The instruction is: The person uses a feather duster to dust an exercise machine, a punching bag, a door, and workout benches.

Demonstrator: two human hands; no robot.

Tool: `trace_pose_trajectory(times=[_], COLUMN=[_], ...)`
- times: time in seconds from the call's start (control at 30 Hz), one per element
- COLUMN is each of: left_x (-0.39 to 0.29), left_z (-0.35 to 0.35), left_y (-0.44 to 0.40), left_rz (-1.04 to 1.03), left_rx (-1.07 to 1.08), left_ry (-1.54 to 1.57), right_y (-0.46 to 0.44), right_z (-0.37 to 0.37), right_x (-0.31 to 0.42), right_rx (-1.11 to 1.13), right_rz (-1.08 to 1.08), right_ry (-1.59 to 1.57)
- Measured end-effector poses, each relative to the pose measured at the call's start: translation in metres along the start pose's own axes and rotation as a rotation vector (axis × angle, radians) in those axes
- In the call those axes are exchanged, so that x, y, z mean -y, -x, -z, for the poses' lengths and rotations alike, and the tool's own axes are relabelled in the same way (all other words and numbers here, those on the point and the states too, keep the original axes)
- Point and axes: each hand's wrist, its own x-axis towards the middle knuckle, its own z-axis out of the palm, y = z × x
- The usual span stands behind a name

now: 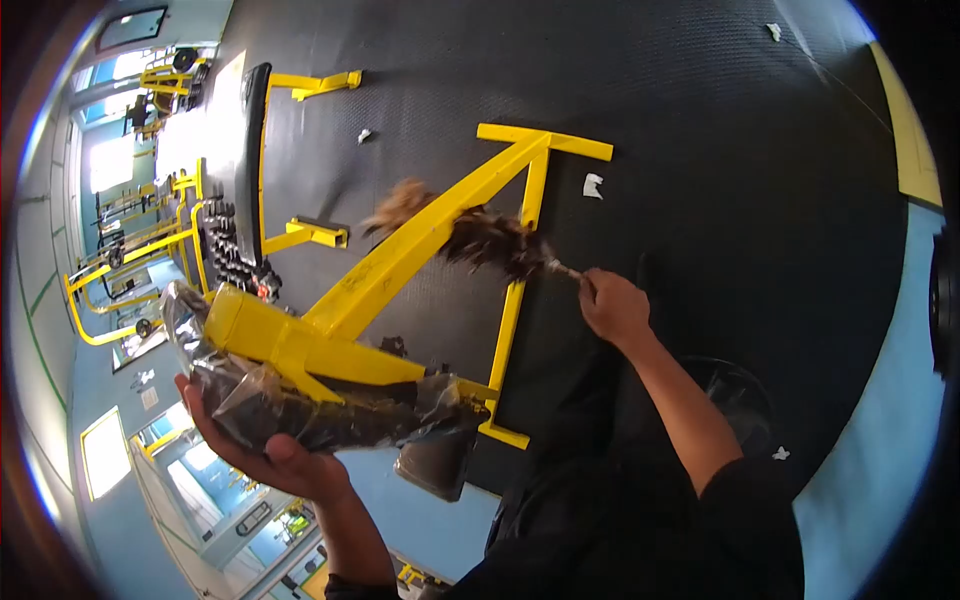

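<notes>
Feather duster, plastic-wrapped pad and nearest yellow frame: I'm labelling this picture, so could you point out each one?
Feather duster point(492, 243), head view: on its dark brown feathers.
Plastic-wrapped pad point(325, 420), head view: on its dark, plastic-covered surface.
Nearest yellow frame point(400, 258), head view: on its thick slanting beam.

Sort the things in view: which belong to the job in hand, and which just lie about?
Job in hand:
feather duster, in the right hand
plastic-wrapped pad, touching the left hand
yellow frame

Lying about:
white scraps on the floor
dumbbells
</notes>
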Motion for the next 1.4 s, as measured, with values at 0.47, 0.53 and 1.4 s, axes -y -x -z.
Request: trace_pose_trajectory(times=[0.47,0.53,1.4], left_x=[0.079,0.085,0.140], left_z=[-0.088,-0.090,-0.130], left_y=[0.028,0.027,0.020], left_rz=[0.190,0.224,0.407], left_rx=[-0.142,-0.154,-0.021], left_ry=[0.029,0.019,0.081], right_y=[-0.169,-0.140,-0.318], right_z=[-0.084,-0.069,-0.102], right_x=[-0.133,-0.121,-0.203], right_rx=[0.052,0.060,0.067], right_rz=[-0.579,-0.560,-0.485], right_ry=[0.006,0.051,-0.049])
